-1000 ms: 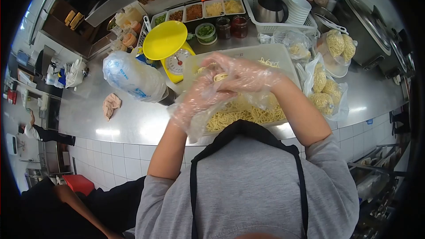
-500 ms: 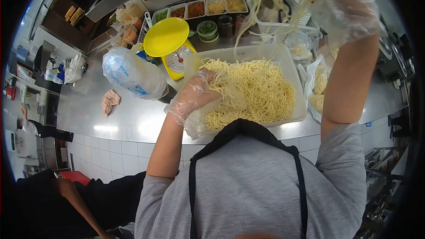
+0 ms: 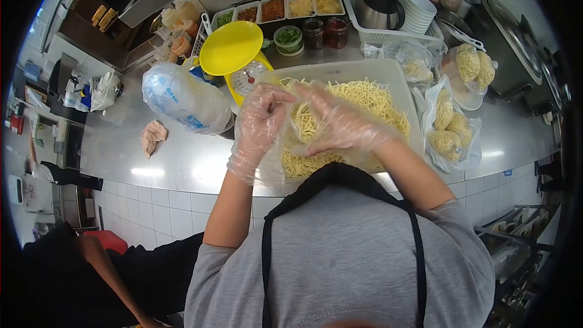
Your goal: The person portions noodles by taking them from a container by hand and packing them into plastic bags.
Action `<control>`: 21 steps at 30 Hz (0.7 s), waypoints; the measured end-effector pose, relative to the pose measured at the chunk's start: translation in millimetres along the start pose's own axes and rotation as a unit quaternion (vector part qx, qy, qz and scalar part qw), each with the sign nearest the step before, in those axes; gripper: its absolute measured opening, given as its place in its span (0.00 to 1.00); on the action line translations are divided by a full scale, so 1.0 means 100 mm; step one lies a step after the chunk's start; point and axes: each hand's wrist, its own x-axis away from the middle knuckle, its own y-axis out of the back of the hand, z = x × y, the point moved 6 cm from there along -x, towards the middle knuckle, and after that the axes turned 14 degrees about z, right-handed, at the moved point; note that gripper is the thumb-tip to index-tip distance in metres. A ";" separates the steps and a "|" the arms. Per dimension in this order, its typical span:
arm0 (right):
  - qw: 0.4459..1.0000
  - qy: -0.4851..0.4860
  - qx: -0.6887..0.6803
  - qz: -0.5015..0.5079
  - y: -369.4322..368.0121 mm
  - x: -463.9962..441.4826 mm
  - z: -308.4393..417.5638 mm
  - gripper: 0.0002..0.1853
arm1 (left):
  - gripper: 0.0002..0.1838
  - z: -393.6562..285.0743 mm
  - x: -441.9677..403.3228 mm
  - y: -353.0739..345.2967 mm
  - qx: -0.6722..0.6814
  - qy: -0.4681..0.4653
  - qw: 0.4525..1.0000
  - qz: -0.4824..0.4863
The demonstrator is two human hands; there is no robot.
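Observation:
Noodles [image 3: 382, 106] fill a translucent tub [image 3: 398, 76] on the steel counter. Over its left part, in a clear plastic glove, my left hand [image 3: 261, 123] has its fingers curled at the edge of a clear bag of noodles [image 3: 302, 123]. My right hand [image 3: 346, 123], also gloved, is around the bag's right side, thumb and fingers pressed against it. A yellow scale [image 3: 249, 76] with a round yellow pan [image 3: 231, 48] stands just beyond my left hand.
A wrapped plastic roll [image 3: 185, 100] and a pink cloth [image 3: 154, 137] lie at left. Topping trays [image 3: 301, 6] and jars [image 3: 336, 33] stand behind. Bagged noodles [image 3: 449, 127] are at right, near a basket [image 3: 395, 37] with a flask [image 3: 379, 7]. Another person's arm [image 3: 112, 279] shows at lower left.
My right hand has come down from the upper right, where noodles hung from it, to the bag beside my left hand. My left hand has lifted slightly.

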 end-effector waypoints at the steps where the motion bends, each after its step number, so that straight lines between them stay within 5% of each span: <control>1: 0.997 -0.058 -0.011 0.045 -0.12 -0.02 -0.07 0.43 | 0.08 -0.10 0.00 0.00 -0.073 -0.046 0.996 -0.006; 3: 0.989 -0.118 -0.022 0.089 -0.22 -0.02 -0.19 0.44 | 0.09 -0.25 0.04 0.01 -0.144 -0.093 0.985 -0.011; 4: 0.929 -0.174 -0.320 0.065 -0.26 0.02 -0.36 0.40 | 0.10 -0.27 0.06 0.00 -0.247 -0.059 0.967 0.013; 6: 0.781 -0.213 -0.587 0.037 -0.28 0.10 -0.48 0.36 | 0.10 -0.22 0.09 0.02 -0.348 -0.023 0.937 0.036; 7: 0.924 -0.159 -0.344 0.051 -0.08 0.12 -0.42 0.31 | 0.11 -0.12 0.11 0.02 -0.358 -0.007 0.933 0.044; 8: 0.991 -0.091 -0.073 0.060 0.06 0.13 -0.28 0.25 | 0.12 -0.06 0.12 0.01 -0.367 0.009 0.929 0.052; 12: 0.994 -0.095 -0.047 -0.003 0.36 0.12 -0.25 0.16 | 0.16 0.06 0.04 -0.04 -0.191 0.015 0.974 0.120; 14: 0.988 0.127 -0.045 -0.078 0.56 0.06 0.01 0.12 | 0.22 0.19 0.01 -0.11 -0.170 0.036 0.979 0.108; 18: 0.946 0.120 -0.250 -0.167 1.21 0.18 0.34 0.07 | 0.27 0.21 0.03 -0.18 -0.125 0.003 0.988 0.092; 20: 0.928 0.123 -0.156 -0.314 1.58 0.40 0.47 0.13 | 0.32 0.20 0.04 -0.19 -0.151 0.012 0.983 0.103; 21: 0.901 0.260 -0.227 -0.263 1.74 0.43 0.82 0.08 | 0.32 0.20 0.05 -0.18 -0.151 0.012 0.983 0.103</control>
